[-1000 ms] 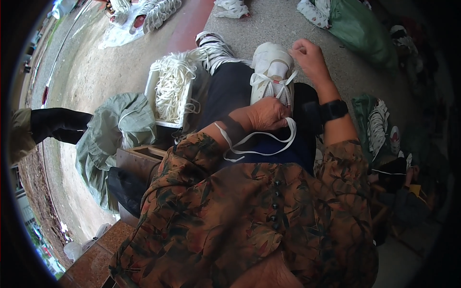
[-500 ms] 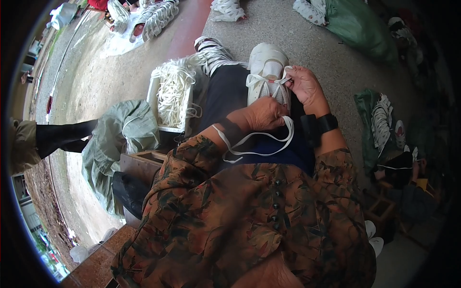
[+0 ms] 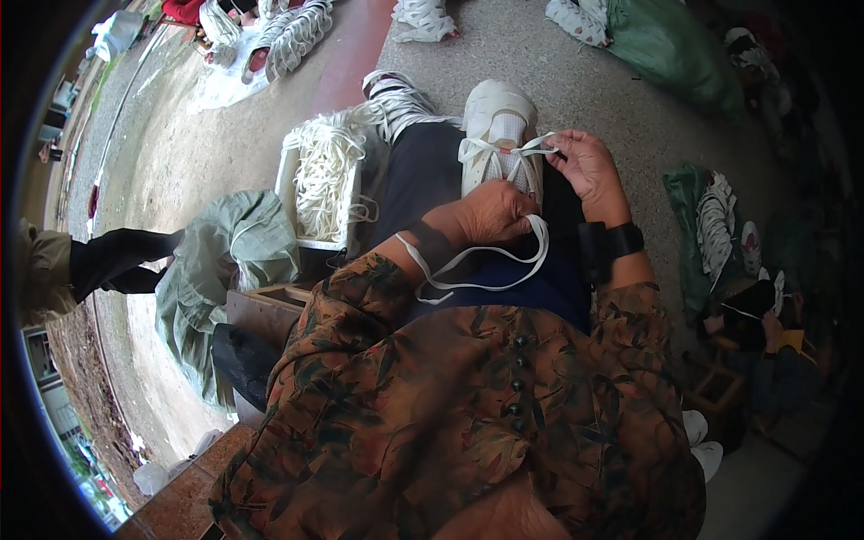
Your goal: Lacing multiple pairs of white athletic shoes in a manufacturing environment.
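Note:
A white sneaker (image 3: 500, 99) rests on my lap, its toe pointing away from me. A white shoelace (image 3: 533, 144) crosses its front part near the toe. My right hand (image 3: 583, 165) pinches one end of this lace between thumb and fingertips, drawn out to the right of the shoe. Bent over the near part of the shoe, my left hand (image 3: 493, 212) is closed on the lace, its fingertips partly hidden. From there a loose length of lace (image 3: 504, 287) curves down across my lap and back toward my left wrist.
Left of my leg stands a white tray (image 3: 286, 193) heaped with white laces. Nearer are a pale green sack (image 3: 229, 238) and a wooden box (image 3: 261, 310). Laced shoe bundles lie around; a green sack (image 3: 670, 54) sits far right. Another person's legs (image 3: 121, 259) show at left.
My right hand has moved slightly right, away from the shoe, pulling the lace out straighter. My left hand stays nearly in place.

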Tool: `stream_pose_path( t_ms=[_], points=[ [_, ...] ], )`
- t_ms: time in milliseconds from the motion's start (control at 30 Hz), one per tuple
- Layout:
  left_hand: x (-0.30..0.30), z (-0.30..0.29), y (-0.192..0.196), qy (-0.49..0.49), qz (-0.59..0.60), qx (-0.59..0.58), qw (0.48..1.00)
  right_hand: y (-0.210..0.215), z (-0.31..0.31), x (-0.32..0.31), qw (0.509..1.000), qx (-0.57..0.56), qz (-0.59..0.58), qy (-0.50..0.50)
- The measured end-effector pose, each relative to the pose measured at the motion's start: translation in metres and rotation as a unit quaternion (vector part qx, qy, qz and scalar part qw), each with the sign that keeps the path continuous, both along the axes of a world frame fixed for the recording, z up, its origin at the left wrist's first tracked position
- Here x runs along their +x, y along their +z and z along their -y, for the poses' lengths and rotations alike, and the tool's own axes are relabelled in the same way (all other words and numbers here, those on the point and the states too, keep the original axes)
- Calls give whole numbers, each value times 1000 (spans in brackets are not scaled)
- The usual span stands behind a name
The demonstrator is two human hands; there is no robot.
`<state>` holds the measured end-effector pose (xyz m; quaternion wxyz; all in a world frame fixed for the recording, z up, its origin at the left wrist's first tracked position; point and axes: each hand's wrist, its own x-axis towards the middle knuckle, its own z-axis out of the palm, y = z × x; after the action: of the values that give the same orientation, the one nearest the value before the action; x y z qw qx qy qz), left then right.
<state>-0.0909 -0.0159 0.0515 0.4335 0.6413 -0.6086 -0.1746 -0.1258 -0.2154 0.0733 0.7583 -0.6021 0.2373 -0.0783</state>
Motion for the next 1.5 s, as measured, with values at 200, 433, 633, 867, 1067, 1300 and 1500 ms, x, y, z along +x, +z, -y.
stream_pose_path(
  t_ms=[200, 433, 633, 867, 1067, 1300, 1500],
  points=[
    [0, 1, -3, 1, 8, 20, 1000, 6, 5, -3, 991, 87, -43, 96],
    [-1, 1, -1, 6, -3, 9, 1000, -16, 6, 11, 884, -465, 52, -11],
    [-1, 0, -1, 6, 6, 3, 1000, -11, -6, 12, 990, -110, -5, -84],
    [-1, 0, -1, 10, 1, 18, 1000, -3, -1, 6, 987, 155, 46, -8],
    [-1, -2, 7, 21, -12, 35, 999, -13, 23, 7, 973, 178, 28, 143],
    [1, 0, 47, -2, 28, 113, 993, -8, 3, 41, 902, -349, -100, 235],
    [-3, 4, 50, -29, 86, 180, 979, 12, -26, 53, 776, -556, -145, 261]
  ],
)
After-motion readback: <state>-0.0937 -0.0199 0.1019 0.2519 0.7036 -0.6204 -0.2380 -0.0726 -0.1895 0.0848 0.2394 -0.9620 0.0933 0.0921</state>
